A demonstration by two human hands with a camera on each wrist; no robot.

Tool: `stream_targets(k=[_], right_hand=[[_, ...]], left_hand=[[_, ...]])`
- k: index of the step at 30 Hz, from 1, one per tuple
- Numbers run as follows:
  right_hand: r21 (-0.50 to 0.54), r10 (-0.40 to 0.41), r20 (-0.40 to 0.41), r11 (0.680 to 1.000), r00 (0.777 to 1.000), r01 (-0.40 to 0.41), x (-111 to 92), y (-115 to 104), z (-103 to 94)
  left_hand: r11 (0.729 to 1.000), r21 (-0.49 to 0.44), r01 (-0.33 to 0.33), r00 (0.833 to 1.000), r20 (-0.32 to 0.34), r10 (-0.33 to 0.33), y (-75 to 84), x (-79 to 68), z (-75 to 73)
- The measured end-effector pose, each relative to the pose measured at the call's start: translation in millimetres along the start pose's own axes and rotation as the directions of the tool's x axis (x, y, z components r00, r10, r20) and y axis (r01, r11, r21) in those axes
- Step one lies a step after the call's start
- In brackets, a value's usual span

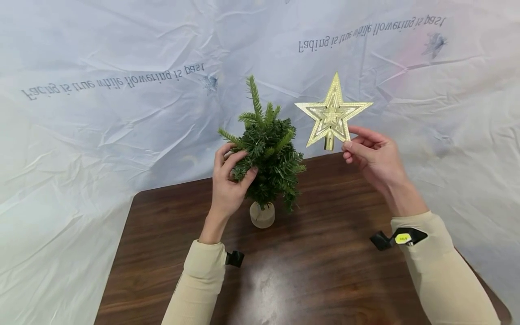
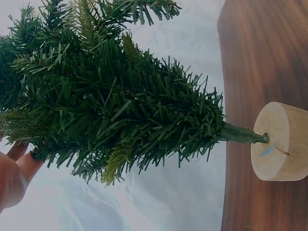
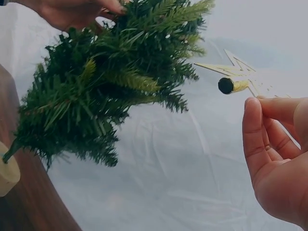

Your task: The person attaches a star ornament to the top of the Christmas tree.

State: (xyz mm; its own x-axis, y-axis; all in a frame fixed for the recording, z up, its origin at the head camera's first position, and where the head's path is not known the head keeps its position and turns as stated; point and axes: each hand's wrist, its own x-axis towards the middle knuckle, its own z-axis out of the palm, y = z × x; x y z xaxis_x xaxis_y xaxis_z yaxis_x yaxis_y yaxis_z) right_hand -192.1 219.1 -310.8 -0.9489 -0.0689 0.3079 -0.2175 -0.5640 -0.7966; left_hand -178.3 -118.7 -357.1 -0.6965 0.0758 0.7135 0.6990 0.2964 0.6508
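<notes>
A small artificial Christmas tree stands upright on a round wooden base. My left hand grips its upper left branches with curled fingers, some fingertips hidden among the needles. To the right of the tree, my right hand pinches a gold star tree topper by its lower right point, between thumb and fingers. The star faces the head view, held in the air with its short tube pointing down. In the right wrist view, the tube's dark open end shows beside the branches.
The tree base rests on a dark brown wooden table with rounded corners. Behind and around it hangs a wrinkled pale cloth with printed lettering. Black straps with small devices sit on both wrists.
</notes>
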Motion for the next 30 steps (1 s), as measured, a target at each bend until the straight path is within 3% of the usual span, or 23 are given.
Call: stream_targets(k=[30], right_hand=[[-0.013, -0.112, 0.085, 0.993, 0.990, 0.114, 39.9, -26.5, 77.0]], left_hand=[[1.000, 0.011, -0.025, 1.000, 0.018, 0.024, 0.6, 1.9, -2.1]])
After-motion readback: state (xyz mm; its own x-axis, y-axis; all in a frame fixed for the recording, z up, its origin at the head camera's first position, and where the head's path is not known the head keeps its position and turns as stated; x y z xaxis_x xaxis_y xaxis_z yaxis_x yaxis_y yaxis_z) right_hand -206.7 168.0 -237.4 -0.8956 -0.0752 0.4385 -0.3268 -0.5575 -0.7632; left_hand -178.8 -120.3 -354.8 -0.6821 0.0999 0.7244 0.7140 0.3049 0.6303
